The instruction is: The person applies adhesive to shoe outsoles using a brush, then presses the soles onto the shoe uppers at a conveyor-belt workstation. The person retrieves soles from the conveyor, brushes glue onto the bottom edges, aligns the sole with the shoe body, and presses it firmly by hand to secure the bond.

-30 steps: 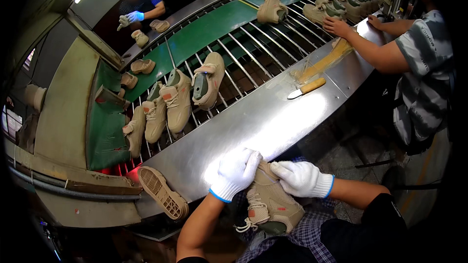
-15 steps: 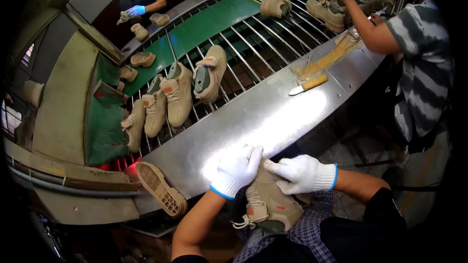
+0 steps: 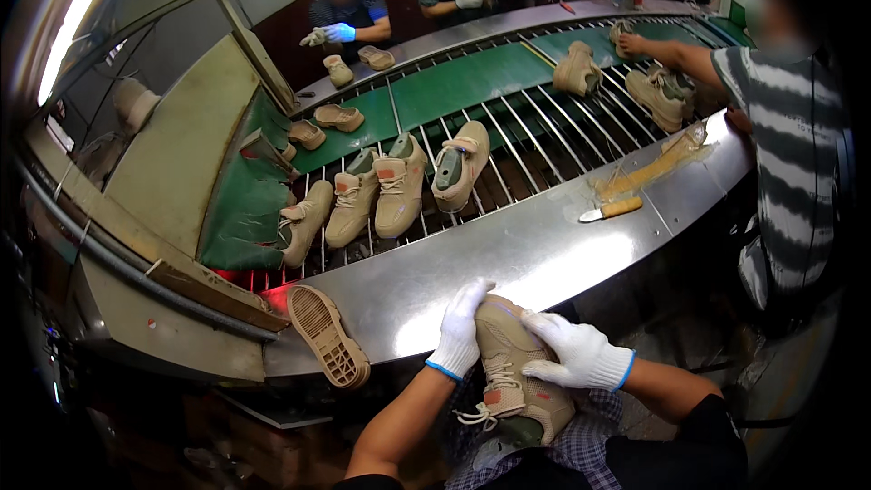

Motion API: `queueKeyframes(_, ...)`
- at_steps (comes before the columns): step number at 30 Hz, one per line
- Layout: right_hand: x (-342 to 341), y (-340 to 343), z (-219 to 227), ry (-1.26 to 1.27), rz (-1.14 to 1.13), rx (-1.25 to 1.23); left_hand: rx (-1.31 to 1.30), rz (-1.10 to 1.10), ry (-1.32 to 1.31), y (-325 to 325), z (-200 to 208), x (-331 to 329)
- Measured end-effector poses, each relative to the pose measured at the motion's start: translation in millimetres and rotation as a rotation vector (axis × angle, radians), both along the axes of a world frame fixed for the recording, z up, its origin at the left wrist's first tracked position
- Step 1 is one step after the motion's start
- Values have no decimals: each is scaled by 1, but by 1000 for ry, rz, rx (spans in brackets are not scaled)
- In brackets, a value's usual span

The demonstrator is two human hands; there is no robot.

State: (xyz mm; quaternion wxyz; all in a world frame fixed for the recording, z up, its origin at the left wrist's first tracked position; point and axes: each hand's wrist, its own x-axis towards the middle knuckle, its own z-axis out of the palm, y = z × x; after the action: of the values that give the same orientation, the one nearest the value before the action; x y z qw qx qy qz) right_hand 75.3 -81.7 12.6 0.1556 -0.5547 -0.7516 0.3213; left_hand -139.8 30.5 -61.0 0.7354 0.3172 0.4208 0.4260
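Observation:
A beige lace-up shoe (image 3: 504,345) lies over my lap with its toe toward the metal table, a dark green last showing in its opening. My left hand (image 3: 461,328), in a white knit glove with a blue cuff, holds the shoe along the left side of the toe. From the right, my right hand (image 3: 581,351), gloved alike, grips the toe and upper with fingers and thumb. Whether a sole is on this shoe I cannot tell. Left of my hands, a loose tan sole (image 3: 328,336) leans at the table's edge, tread showing.
Behind the metal ledge (image 3: 472,263) runs a rod conveyor with several beige shoes (image 3: 399,189) on lasts and a green belt (image 3: 445,73). A yellow-handled knife (image 3: 611,210) lies on the ledge. A person in a striped shirt (image 3: 780,145) reaches over shoes at right; others work across the line.
Both hands have gone from pinching at the shoe's toe edge to lying along its two sides, uncovering the toe. The view has shifted, and the striped-shirt person's arm has lowered toward the shoes.

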Motion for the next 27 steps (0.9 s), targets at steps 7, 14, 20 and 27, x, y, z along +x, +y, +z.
queueKeyframes(7,-19,38,59,207,154,22,117,-55,-177,-21,49,-1)
queueKeyframes(14,-11,5,89,543,-32,441,90,-215,-257,-42,66,-21)
queueKeyframes(20,65,5,25,1001,188,-114,-244,-409,-290,-45,-5,-88)
queueKeyframes(27,38,-34,-112,1184,-308,-381,653,-1129,985,-32,97,1)
